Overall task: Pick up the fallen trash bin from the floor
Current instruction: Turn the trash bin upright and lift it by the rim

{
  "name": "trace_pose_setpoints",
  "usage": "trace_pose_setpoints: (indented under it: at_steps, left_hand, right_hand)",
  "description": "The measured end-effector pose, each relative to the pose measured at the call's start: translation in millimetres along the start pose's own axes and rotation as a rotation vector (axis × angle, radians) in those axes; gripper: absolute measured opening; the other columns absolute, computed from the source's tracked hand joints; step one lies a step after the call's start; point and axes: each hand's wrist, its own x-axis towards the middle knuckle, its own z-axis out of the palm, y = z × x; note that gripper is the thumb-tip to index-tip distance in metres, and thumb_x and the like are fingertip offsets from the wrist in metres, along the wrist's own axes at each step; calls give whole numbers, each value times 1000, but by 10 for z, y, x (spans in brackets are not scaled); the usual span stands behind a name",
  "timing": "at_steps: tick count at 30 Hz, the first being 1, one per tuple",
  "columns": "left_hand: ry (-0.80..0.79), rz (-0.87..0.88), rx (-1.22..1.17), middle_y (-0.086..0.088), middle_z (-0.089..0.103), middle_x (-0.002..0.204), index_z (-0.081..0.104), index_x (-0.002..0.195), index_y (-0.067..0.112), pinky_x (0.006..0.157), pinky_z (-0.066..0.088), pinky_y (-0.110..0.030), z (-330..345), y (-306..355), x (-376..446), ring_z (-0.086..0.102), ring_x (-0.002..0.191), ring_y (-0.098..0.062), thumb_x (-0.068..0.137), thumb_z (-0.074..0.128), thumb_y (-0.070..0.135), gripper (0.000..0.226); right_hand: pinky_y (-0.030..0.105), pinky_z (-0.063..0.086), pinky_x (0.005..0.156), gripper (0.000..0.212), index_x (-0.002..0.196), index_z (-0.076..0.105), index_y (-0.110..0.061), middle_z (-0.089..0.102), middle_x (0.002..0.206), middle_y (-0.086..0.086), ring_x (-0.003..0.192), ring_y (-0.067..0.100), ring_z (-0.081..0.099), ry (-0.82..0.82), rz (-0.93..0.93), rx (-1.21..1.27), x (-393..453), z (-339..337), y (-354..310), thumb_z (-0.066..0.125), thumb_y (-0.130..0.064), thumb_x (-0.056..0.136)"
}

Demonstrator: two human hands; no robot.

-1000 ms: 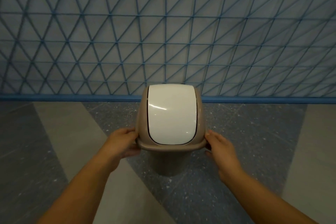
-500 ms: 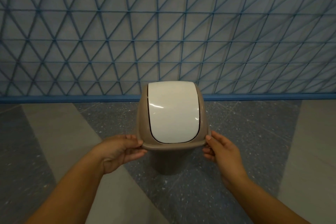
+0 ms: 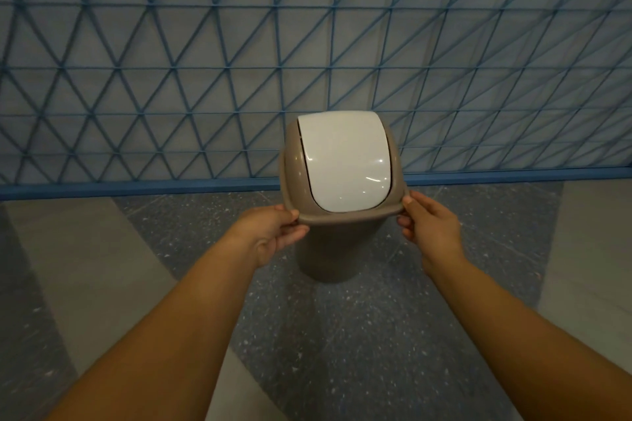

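Left hand [image 3: 270, 236]: closed on the left edge of the lid rim, thumb above, fingers curled beneath. Pinch grip at the flange, probably for steadying rather than carrying.

Swing-lid trash bin [image 3: 337, 243]: upright, centred between both hands, apparently standing on the dark speckled floor [image 3: 376, 335]; base contact not clearly shown. White swing flap [image 3: 343, 161] shut, tipped slightly.

Right hand [image 3: 432, 227]: closed on the right rim edge, thumb on top, mirroring the left. Symmetric hold presumably to keep the bin level.

Surroundings: blue lattice wall [image 3: 205, 61] just behind the bin; paler floor bands [image 3: 85, 267] either side. Nothing in the way.
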Motion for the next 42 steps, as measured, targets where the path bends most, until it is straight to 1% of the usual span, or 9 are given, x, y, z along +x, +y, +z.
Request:
trace_pose_setpoints:
  at_steps: [2, 8, 11, 19, 24, 28, 35, 39, 42]
  left_hand:
    - [22, 11, -6, -14, 63, 91, 54, 118, -3, 81, 51, -33, 64, 63, 116, 64, 81, -20, 89, 50, -2, 29]
    - [79, 47, -33, -13, 61, 90, 54, 120, -4, 78, 51, -33, 201, 219, 440, 62, 78, -20, 89, 51, -1, 31]
    - [105, 64, -33, -13, 59, 87, 53, 120, -5, 78, 51, -34, 223, 273, 571, 61, 76, -19, 90, 50, 0, 30]
    - [164, 91, -47, -11, 59, 82, 55, 117, -3, 76, 51, -34, 213, 345, 729, 60, 73, -17, 90, 50, 1, 28]
    - [176, 90, -61, -11, 60, 85, 56, 116, -1, 73, 52, -34, 213, 366, 758, 60, 76, -18, 90, 50, 1, 27]
    - [190, 84, -66, -11, 61, 86, 58, 113, 2, 71, 52, -31, 217, 366, 748, 62, 77, -18, 90, 52, 1, 24]
    - [194, 81, -56, -11, 61, 84, 57, 114, 0, 68, 52, -33, 228, 391, 741, 62, 75, -18, 90, 51, 1, 25]
    - [204, 102, -30, -10, 61, 83, 56, 117, -1, 72, 51, -31, 225, 442, 777, 61, 74, -16, 90, 51, 2, 28]
    - [199, 98, -53, -10, 62, 84, 57, 117, -1, 69, 52, -30, 220, 447, 786, 62, 74, -16, 90, 51, 1, 27]
  right_hand:
    - [24, 49, 59, 35, 123, 57, -13, 68, 90, 6, 63, 12, 56, 1, 1, -2, 161, 74, -41, 60, -19, 89]
    - [23, 48, 58, 38, 126, 56, -13, 68, 108, 12, 68, 12, 58, 26, -11, -59, 504, 234, -125, 59, -22, 90]
    - [24, 48, 60, 37, 126, 56, -14, 69, 110, 14, 67, 13, 57, 20, 7, -50, 593, 303, -161, 59, -22, 90]
    - [26, 50, 63, 36, 125, 56, -18, 69, 102, 10, 66, 12, 56, 11, 39, -30, 660, 391, -160, 59, -22, 90]
    - [25, 49, 59, 33, 122, 57, -20, 66, 86, 1, 65, 11, 56, 7, 46, -26, 661, 404, -166, 59, -23, 90]
    - [25, 51, 61, 34, 123, 57, -21, 66, 87, 1, 68, 12, 57, 5, 50, -37, 665, 402, -169, 60, -24, 89]
    - [25, 49, 60, 35, 124, 57, -20, 64, 82, -2, 67, 11, 56, 8, 73, -22, 655, 410, -190, 59, -23, 90]
    - [24, 49, 57, 34, 123, 56, -19, 64, 79, -1, 64, 11, 55, 7, 97, 32, 604, 424, -148, 59, -22, 90]
    - [24, 48, 57, 35, 124, 56, -18, 64, 78, -1, 62, 11, 54, 14, 102, 46, 607, 432, -144, 59, -21, 90]
